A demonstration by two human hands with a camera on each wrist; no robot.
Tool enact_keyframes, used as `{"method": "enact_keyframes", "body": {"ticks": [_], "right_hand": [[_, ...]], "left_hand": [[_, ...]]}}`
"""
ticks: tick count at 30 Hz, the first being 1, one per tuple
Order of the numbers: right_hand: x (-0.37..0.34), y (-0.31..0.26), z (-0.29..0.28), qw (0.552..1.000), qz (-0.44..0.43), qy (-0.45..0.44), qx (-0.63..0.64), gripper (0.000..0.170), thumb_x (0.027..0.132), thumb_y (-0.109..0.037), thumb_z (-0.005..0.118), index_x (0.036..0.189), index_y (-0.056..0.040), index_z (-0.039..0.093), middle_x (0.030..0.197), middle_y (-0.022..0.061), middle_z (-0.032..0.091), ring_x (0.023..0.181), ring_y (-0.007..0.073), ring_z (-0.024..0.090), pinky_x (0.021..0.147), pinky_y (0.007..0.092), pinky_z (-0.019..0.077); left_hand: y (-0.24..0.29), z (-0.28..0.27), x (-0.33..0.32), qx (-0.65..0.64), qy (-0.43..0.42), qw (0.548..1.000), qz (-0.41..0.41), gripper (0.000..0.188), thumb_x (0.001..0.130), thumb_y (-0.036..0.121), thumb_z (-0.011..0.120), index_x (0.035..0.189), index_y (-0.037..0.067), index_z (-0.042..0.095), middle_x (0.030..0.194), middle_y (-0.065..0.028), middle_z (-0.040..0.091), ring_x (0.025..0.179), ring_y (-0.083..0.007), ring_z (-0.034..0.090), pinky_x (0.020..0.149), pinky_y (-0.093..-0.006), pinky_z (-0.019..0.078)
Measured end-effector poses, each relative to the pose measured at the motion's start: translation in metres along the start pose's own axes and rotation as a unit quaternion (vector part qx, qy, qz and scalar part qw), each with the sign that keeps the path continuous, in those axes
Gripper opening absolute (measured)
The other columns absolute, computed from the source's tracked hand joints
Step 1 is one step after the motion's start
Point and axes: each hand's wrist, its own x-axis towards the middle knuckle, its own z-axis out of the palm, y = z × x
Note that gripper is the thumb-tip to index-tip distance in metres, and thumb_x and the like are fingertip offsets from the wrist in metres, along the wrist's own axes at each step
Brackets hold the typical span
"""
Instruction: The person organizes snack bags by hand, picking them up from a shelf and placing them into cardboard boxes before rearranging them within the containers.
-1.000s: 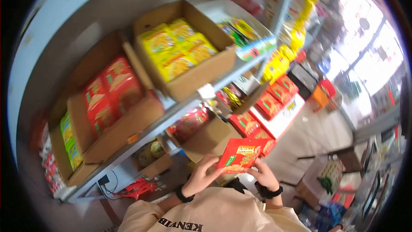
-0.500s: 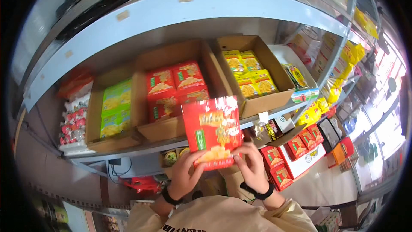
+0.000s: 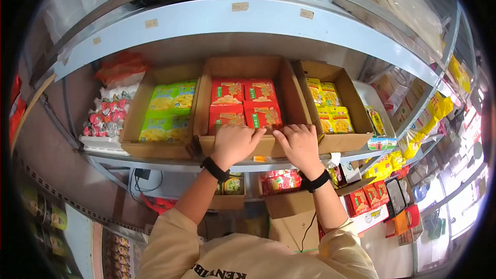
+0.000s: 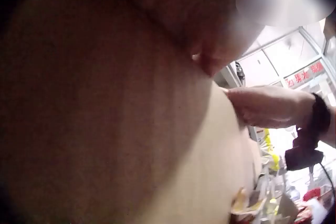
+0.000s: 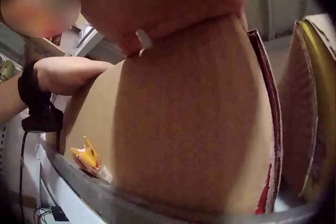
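The middle cardboard box stands on the shelf with red snack packets laid flat inside. My left hand grips its front rim, fingers bent over the top edge. Beside it, my right hand holds the same rim nearer the right corner, and the thumbs point toward each other. The box's front wall fills much of the right wrist view, with the right hand across its top edge. In the left wrist view the same brown wall lies beneath the left hand.
To the left are a box of green packets and a white tray of wrapped sweets. At the right stands a box of yellow packets. A shelf beam runs overhead; more red packs sit below right.
The red packet that both hands held is out of them, and the hands have moved forward onto the middle box's rim. The view has swung left to face the shelf squarely.
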Motion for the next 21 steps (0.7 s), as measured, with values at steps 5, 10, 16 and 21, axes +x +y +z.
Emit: {"method": "enact_keyframes", "body": {"ticks": [5, 10, 16, 21], "right_hand": [[0.007, -0.002, -0.006, 0.998, 0.007, -0.058, 0.025, 0.038, 0.089, -0.038, 0.045, 0.077, -0.011, 0.069, 0.068, 0.01, 0.064, 0.064, 0.0251, 0.061, 0.066, 0.0384, 0.0427], [0.025, 0.011, 0.002, 0.973, -0.03, -0.223, 0.046, 0.039, 0.09, -0.036, 0.038, 0.083, -0.0125, 0.068, 0.071, 0.0126, 0.064, 0.07, 0.0317, 0.062, 0.064, 0.0463, 0.0477], [0.059, 0.019, 0.01, 0.87, 0.026, -0.463, 0.169, 0.056, 0.088, -0.049, 0.026, 0.12, -0.0142, 0.055, 0.127, 0.0157, 0.051, 0.118, 0.0315, 0.047, 0.099, 0.0388, 0.0352], [0.065, 0.022, 0.01, 0.826, 0.034, -0.519, 0.216, 0.068, 0.086, -0.058, 0.025, 0.13, -0.0091, 0.046, 0.133, 0.0138, 0.046, 0.122, 0.0293, 0.043, 0.101, 0.0358, 0.0317]], "left_hand": [[0.001, -0.006, -0.002, -0.002, 0.0, 1.0, 0.008, 0.051, 0.091, 0.042, 0.044, 0.057, 0.008, 0.063, 0.052, -0.0132, 0.057, 0.048, -0.0304, 0.059, 0.045, -0.04, 0.0456], [0.002, -0.001, -0.001, 0.009, 0.0, 1.0, 0.002, 0.053, 0.091, 0.043, 0.044, 0.055, 0.008, 0.063, 0.049, -0.0132, 0.056, 0.046, -0.0303, 0.057, 0.043, -0.0396, 0.0448], [0.002, -0.002, -0.003, 0.006, 0.054, 0.998, 0.028, 0.052, 0.09, 0.041, 0.046, 0.053, 0.008, 0.062, 0.048, -0.0121, 0.055, 0.043, -0.0286, 0.056, 0.044, -0.0386, 0.0443], [0.003, 0.003, -0.004, 0.017, 0.085, 0.995, 0.04, 0.051, 0.09, 0.04, 0.047, 0.051, 0.01, 0.061, 0.046, -0.0098, 0.054, 0.041, -0.0259, 0.055, 0.045, -0.0365, 0.043]]}}
